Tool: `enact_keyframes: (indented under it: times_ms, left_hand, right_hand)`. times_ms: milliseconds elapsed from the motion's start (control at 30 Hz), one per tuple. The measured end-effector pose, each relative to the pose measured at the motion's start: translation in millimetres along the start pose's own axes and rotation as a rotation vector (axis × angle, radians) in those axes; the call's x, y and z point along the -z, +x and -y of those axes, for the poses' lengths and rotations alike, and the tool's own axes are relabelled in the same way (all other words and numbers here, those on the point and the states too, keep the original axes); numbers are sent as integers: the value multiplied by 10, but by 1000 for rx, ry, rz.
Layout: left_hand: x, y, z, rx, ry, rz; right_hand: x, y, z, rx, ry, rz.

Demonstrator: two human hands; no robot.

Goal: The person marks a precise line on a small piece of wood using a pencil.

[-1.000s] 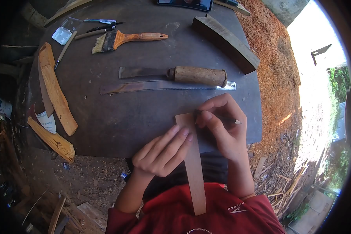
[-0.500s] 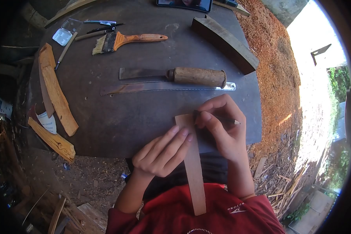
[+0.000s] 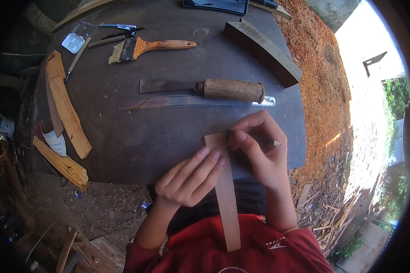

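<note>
A thin, pale wooden strip (image 3: 228, 204) runs from the tabletop over its near edge toward my red shirt. The fingers of my left hand (image 3: 189, 182) lie stretched out and flat across the strip's upper part; its thumb is hidden. My right hand (image 3: 259, 148) is closed in a pinch on a dark pencil (image 3: 265, 140) at the strip's right edge. The pencil's sharpened tip points right, away from the strip, and its dark other end is by the strip's upper right corner. Beyond both hands lie a wood-handled chisel (image 3: 232, 89) and a metal saw blade (image 3: 168, 102).
A wide paintbrush (image 3: 164, 44) lies farther back, with a dark curved wood block (image 3: 264, 52) at right. Rough wood pieces (image 3: 68, 107) and printed sandpaper (image 3: 55, 143) line the left edge. A phone or tablet (image 3: 216, 5) stands at the back. Sawdust (image 3: 321, 86) covers the ground at right.
Both hands, the pencil and the strip show almost no movement. The picture on the device screen at the back has changed.
</note>
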State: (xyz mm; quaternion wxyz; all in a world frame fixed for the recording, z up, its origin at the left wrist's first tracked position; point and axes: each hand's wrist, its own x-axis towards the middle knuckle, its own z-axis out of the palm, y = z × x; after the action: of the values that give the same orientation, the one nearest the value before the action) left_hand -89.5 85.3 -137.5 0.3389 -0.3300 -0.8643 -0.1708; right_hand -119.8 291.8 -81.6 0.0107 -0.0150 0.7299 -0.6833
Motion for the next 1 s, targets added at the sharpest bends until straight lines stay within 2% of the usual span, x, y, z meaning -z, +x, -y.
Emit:
enact_keyframes:
  times_ms: [1000]
  left_hand:
    - [-4, -3, 2, 2, 2, 0]
  right_hand:
    - [2, 5, 4, 3, -4, 7]
